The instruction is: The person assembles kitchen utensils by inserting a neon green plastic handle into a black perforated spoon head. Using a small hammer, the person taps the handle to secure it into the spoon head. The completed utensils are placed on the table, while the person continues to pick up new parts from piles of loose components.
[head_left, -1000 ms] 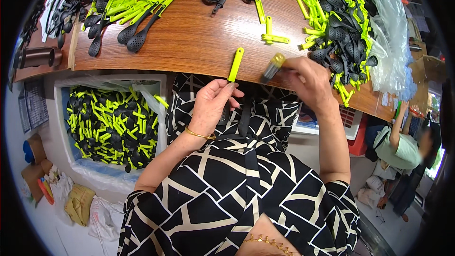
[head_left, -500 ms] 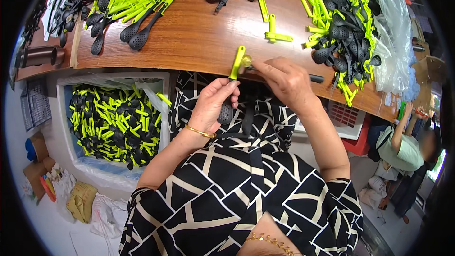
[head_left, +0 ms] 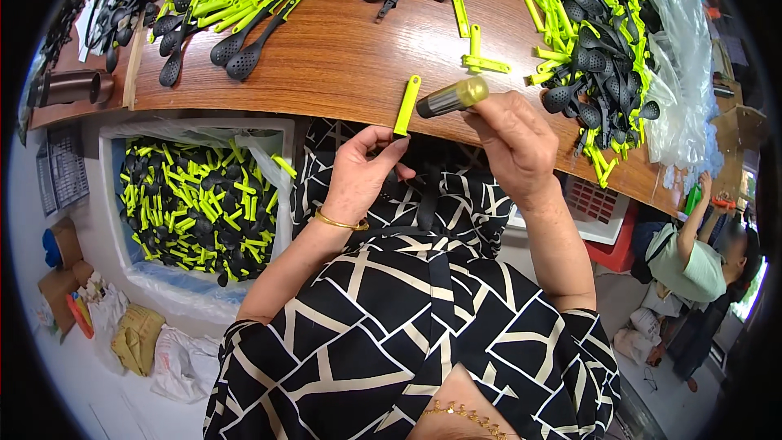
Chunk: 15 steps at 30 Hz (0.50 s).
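My left hand, at the table's front edge, pinches a slotted spoon by the bottom of its lime-green handle. The handle points up and away from me; the spoon's black bowl is mostly hidden by the hand. My right hand is closed on a small mallet. Its blurred head has a dark end and a translucent yellow end, and sits just right of the green handle, apart from it. The mallet's shaft is hidden behind my fingers.
Loose green handles lie ahead on the wooden table. Heaps of black spoons and green handles stand right and far left. Below left, a plastic-lined white bin holds many more. Another person is at far right.
My right hand has lifted and moved right, swinging the mallet head up from beside the handle. My left hand has shifted slightly, and the spoon's bowl is now covered.
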Available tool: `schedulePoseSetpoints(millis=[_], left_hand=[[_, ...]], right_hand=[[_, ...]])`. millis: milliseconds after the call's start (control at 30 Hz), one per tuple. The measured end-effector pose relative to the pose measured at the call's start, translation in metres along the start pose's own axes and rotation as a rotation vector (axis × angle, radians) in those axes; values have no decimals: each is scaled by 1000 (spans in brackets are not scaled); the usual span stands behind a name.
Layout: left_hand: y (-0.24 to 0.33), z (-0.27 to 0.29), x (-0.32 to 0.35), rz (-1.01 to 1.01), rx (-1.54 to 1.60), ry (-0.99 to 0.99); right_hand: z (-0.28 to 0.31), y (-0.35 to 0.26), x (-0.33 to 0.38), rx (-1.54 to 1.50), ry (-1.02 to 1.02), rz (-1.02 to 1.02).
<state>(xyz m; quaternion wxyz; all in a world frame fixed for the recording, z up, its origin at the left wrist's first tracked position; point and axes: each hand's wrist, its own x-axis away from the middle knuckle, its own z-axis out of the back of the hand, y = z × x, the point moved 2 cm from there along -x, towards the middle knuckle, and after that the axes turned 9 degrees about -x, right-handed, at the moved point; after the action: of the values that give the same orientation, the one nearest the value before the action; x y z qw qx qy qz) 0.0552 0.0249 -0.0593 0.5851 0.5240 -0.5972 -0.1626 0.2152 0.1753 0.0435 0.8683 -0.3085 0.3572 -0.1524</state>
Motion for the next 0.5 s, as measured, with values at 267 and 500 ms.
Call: schedulePoseSetpoints(millis=[267, 500], left_hand=[[-1, -3, 0, -34, 11, 15], [-3, 1, -1, -27, 23, -28]], right_hand=[[-5, 13, 2, 114, -152, 41], [-9, 17, 13, 234, -366, -154]])
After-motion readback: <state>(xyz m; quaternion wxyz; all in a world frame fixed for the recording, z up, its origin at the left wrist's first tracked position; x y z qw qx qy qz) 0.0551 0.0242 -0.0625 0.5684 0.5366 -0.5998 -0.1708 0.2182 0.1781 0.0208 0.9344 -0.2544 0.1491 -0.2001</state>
